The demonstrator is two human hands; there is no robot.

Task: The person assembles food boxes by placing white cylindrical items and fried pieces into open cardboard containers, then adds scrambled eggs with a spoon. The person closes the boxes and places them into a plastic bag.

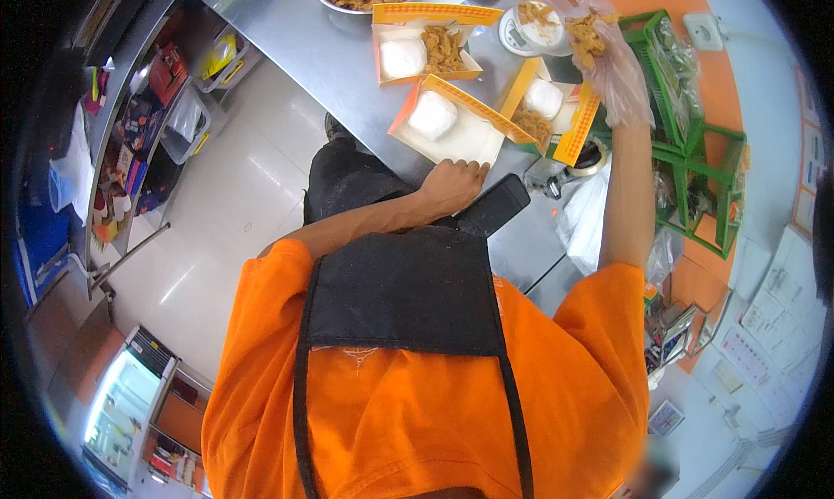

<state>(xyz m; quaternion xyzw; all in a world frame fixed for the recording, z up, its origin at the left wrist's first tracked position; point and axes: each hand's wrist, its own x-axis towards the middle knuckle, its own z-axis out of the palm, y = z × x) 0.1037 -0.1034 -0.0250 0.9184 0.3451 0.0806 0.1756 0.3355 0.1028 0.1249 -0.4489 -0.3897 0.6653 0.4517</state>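
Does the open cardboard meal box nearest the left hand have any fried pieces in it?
No, that box holds only a white rounded bundle beside bare inner cardboard.

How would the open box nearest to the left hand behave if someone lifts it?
The open box looks like thin card, so it would probably flex. The white bundle sits toward its left end, so that side may sag.

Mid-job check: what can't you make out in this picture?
Right hand, head view: fingertips hidden by its crinkled clear glove and the fried pieces it holds.
Left hand, head view: palm hidden beneath the hand's own back.
Metal bowl, head view: far side cut off by the top edge.
Wall papers, head view: writing too small to read.
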